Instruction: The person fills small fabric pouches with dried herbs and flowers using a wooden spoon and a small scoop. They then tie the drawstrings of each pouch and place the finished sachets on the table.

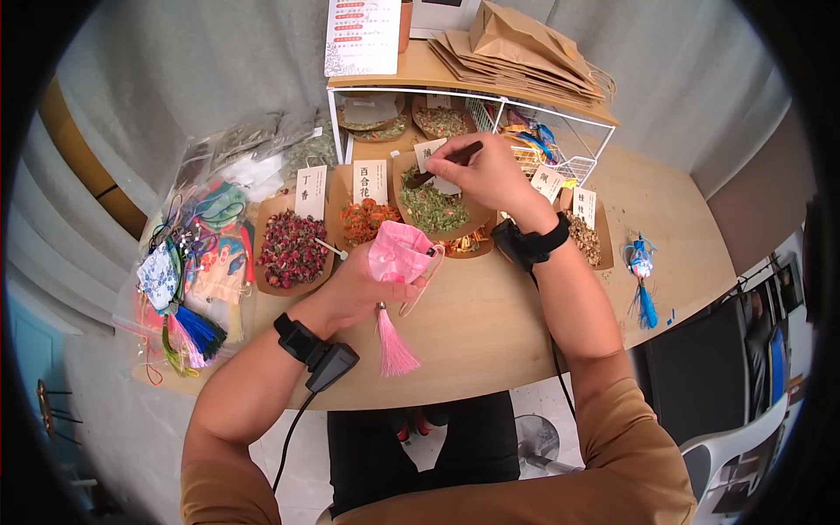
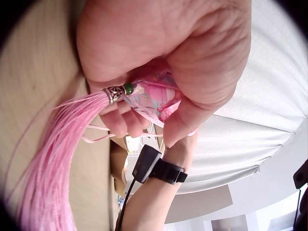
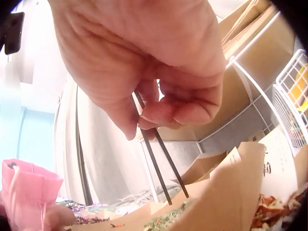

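My left hand (image 1: 354, 284) holds a pink drawstring pouch (image 1: 400, 252) upright, its mouth wide. A long pink tassel (image 1: 398, 343) hangs below it; in the left wrist view thumb and fingers pinch the fabric beside a green bead (image 2: 128, 89) and a metal cap (image 2: 114, 95). My right hand (image 1: 490, 179) pinches a pair of dark tongs (image 3: 161, 161), whose two tips stand apart. Those tips reach down to the green dried herbs (image 1: 433, 208) in a brown paper tray (image 1: 479, 216). Fingers hide the upper part of the tongs in the right wrist view.
Left stand trays of dried rosebuds (image 1: 293, 249) and orange petals (image 1: 367, 219), with label cards. Tasselled pouches (image 1: 162, 276) lie on plastic bags at far left. A blue pouch (image 1: 640, 258) lies right. Behind are a shelf (image 1: 420, 70), paper bags (image 1: 525, 57) and a wire basket (image 1: 573, 166).
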`<state>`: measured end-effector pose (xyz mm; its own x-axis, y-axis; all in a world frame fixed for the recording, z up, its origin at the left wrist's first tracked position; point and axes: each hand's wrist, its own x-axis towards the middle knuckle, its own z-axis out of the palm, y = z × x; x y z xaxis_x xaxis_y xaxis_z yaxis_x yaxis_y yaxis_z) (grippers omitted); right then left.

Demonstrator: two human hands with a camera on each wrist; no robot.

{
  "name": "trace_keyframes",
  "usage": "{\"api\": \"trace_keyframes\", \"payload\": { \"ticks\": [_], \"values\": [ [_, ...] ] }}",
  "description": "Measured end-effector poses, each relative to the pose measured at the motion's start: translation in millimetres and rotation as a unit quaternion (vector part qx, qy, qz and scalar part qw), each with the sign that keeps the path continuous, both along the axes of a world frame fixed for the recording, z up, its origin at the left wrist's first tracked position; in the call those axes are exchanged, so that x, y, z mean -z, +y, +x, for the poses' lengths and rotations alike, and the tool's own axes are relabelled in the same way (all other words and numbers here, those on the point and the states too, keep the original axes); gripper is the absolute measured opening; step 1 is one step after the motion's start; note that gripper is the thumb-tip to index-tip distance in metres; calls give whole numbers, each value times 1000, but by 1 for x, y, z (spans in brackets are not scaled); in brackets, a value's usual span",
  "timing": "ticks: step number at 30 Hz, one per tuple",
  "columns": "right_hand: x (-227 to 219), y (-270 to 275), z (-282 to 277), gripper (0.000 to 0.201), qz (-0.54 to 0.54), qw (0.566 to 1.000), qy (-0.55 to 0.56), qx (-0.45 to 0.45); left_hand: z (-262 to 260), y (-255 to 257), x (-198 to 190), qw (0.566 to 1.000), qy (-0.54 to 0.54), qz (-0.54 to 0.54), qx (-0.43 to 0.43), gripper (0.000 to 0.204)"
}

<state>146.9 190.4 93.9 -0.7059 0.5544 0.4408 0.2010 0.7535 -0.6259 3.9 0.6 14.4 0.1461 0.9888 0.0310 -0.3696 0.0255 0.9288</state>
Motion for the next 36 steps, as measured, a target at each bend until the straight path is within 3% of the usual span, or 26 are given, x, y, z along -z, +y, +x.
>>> {"api": "trace_keyframes", "payload": {
  "ticks": [7, 13, 16, 28, 36],
  "values": [
    [-7, 4, 5, 21, -19, 996, -85, 3, 0, -2, 0, 1000, 2, 2, 1, 51],
    [-33, -9, 16, 20, -11, 996, -65, 57, 0, -2, -1, 1000, 8, 2, 1, 49],
    [-21, -5, 12, 21, -33, 999, -36, 4, -1, 0, 2, 1000, 8, 4, 4, 48],
    [-8, -12, 1, 14, 18, 993, -114, 7, 0, -2, -1, 1000, -5, -1, 6, 50],
    [-2, -5, 1, 21, 22, 994, -90, -56, 0, -1, 0, 1000, -5, 2, 4, 48]
  ]
}}
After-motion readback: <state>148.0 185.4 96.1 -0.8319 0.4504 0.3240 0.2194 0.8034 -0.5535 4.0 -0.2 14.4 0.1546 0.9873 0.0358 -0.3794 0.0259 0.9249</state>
